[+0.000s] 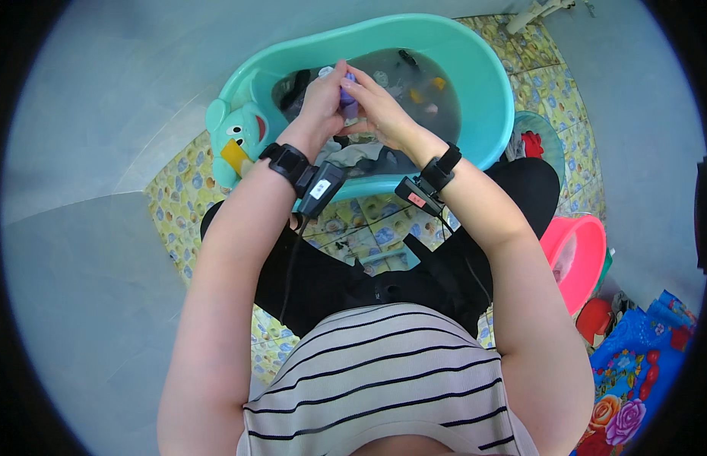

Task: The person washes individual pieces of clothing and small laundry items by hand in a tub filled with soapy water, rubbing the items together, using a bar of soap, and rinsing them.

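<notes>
1. In the head view, the purple cloth (348,99) is between the two palms, above the grey water of the turquoise baby tub (486,95), somewhat left of the tub's middle.
2. The left hand (321,104) and right hand (381,112) come together at the fingertips and clasp the purple cloth from either side; the fingers' exact grip on its far faces is hidden.
3. As to progress, the handling of this piece looks under way rather than finished, since it is clasped and not laid aside.
4. Other pieces lie loose in the water, touched by neither hand as far as shows: a pale cloth (357,154) nearer the body, a dark cloth (294,90) at the left and an orange-yellow piece (439,83) at the right. These seem to be left.
5. Red cloth (531,143) sits in a teal basin (551,125) just right of the tub; whether it is dealt with or waiting, I cannot tell. Nothing visible clearly marks any piece as done.
6. The purple cloth's visible strip has its long axis roughly along the line from the body to the tub's far wall, one end toward the fingertips, the other toward the wrists. Its full shape is covered by the hands, so which end is the front cannot be told.
</notes>
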A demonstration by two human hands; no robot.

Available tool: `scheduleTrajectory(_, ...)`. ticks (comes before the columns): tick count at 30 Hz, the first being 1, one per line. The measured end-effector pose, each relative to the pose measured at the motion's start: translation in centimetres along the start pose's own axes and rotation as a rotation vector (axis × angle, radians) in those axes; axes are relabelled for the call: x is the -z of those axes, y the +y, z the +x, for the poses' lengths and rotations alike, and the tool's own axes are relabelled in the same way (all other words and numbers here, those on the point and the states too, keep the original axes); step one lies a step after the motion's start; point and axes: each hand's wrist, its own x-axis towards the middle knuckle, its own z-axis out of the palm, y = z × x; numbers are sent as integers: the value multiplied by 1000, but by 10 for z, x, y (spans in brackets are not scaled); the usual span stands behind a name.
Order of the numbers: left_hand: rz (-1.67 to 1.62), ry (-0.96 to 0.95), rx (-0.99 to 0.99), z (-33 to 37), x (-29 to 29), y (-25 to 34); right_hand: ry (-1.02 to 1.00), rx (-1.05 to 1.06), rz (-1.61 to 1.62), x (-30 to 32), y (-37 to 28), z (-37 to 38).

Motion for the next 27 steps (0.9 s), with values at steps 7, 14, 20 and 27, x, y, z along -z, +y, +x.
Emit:
scheduleTrajectory(7, -30, -76, 133, -14, 37, 12, -52, -93, 65, 36, 18, 23)
scheduleTrajectory(14, 93, 113, 84, -9, 45, -8, -49, -151, 284, 58, 45, 44)
scheduleTrajectory(20, 92, 226, 171, -5, 60, -13, -70, -326, 335, 89, 93, 60)
scheduleTrajectory(27, 27, 185, 189, -20, 67, 0, 864, -475, -370, 198, 175, 67)
